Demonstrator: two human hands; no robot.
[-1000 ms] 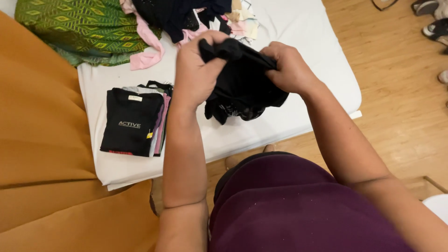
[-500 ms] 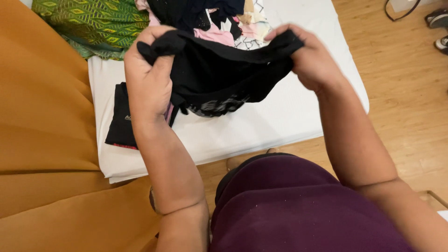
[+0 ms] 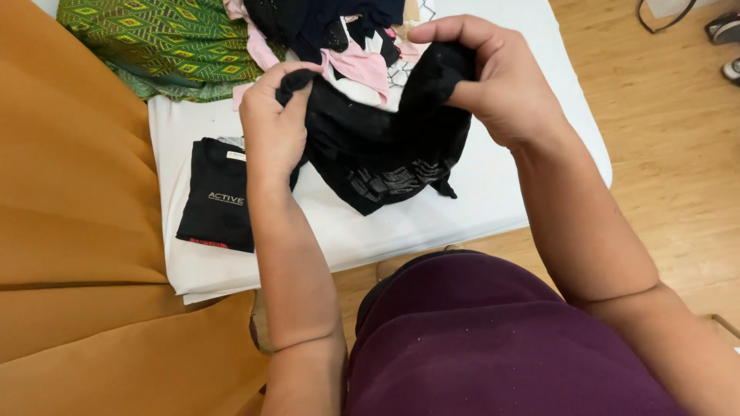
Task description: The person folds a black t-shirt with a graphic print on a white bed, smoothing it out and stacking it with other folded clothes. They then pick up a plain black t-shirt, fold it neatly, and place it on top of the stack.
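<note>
A small black garment (image 3: 381, 146), thin knit with a paler printed patch near its lower edge, hangs in the air between the two hands, just above the white-covered bench (image 3: 493, 192). The left hand (image 3: 271, 127) is closed on one upper corner of it, the cloth bunched under thumb and fingers; the right hand (image 3: 493, 77) pinches the other upper corner, fingers curled tight over the hem. The cloth sags loosely between them, so it looks light, soft and limp, not slippery, and unlikely to be hurt by handling; the top edge or corners seem the sensible places to hold it, since the middle simply droops.

Just beside the left forearm, a folded black shirt (image 3: 216, 204) lies flat on the bench atop other folded pieces. Behind the hands sits a heap of mixed clothes (image 3: 347, 46), pink, white and dark. A green patterned cloth (image 3: 154, 42) lies at the far left corner. An ochre fabric (image 3: 69, 231) covers the left side, and the floor (image 3: 678, 154) is pale wood, with a shoe (image 3: 724, 27) at its far edge.
</note>
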